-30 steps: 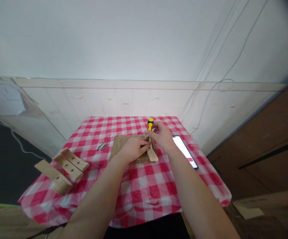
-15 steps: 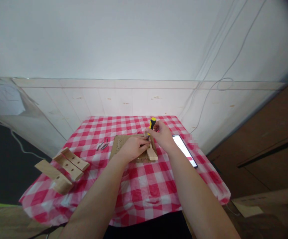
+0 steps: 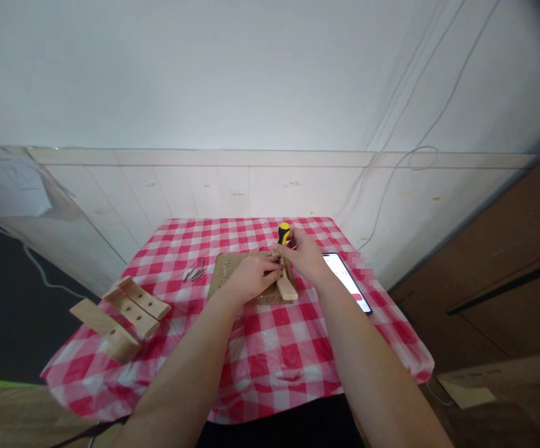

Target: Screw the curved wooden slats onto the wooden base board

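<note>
A right hand keeps its grip closed around a yellow-and-black screwdriver, whose handle stands more upright than half a second earlier, when it leaned farther right. The left hand remains at the narrow wooden piece below, fingers near the tool's lower end; whether its grip pinches anything cannot be told. The wood still lies on a brown board atop the checked worktop.
</note>
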Motion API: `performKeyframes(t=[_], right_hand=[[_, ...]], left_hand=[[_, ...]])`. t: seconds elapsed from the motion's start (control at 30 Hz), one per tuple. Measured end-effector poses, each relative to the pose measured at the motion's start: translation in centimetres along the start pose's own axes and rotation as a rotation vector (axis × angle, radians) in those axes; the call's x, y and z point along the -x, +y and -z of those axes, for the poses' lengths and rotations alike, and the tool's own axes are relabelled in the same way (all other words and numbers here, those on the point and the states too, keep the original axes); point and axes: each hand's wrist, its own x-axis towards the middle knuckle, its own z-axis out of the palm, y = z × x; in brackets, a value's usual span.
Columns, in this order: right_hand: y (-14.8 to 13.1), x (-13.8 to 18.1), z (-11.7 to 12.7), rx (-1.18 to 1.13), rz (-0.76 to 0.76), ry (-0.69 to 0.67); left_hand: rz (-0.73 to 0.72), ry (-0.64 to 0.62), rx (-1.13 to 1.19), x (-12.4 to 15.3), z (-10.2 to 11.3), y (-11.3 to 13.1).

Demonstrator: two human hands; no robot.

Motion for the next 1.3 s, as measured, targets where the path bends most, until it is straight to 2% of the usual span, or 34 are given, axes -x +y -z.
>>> performKeyframes(t=[0.13, 0.27, 0.47, 0.6, 0.77, 0.9, 1.07, 1.13, 1.3], right_hand=[[0.05, 0.03, 0.06, -0.039, -0.027, -0.013], [0.37, -0.14, 0.09, -0.047, 0.016, -0.046], [0.37, -0.21, 0.1, 0.054, -0.014, 0.099], [0.04, -0.16, 0.33, -0.03, 0.007, 0.006], [0.03, -0.1, 0.43, -0.049, -0.033, 0.007], [-0.21, 0.07, 0.35, -0.1, 0.008, -0.085], [-0.14, -0.06, 0.3, -0.011, 0.059, -0.119], [0.08, -0.16, 0.31, -0.006, 0.041, -0.096], [-0.01, -0.08, 0.38, 0.057, -0.062, 0.064]], left_hand=[[-0.015, 0.016, 0.013, 0.05, -0.1, -0.26], [-0.014, 0.01, 0.011, 0.1, -0.16, -0.39], [0.003, 0.018, 0.002, 0.11, -0.08, -0.1], [0.001, 0.015, 0.023, 0.16, -0.07, -0.17], [-0.009, 0.001, 0.021, 0.12, -0.04, -0.1], [-0.01, 0.012, 0.012, 0.05, -0.02, 0.0], [-0.027, 0.009, 0.006, 0.03, -0.07, -0.19], [-0.033, 0.01, 0.011, 0.04, -0.09, -0.27], [-0.013, 0.012, -0.026, 0.05, -0.13, -0.36]])
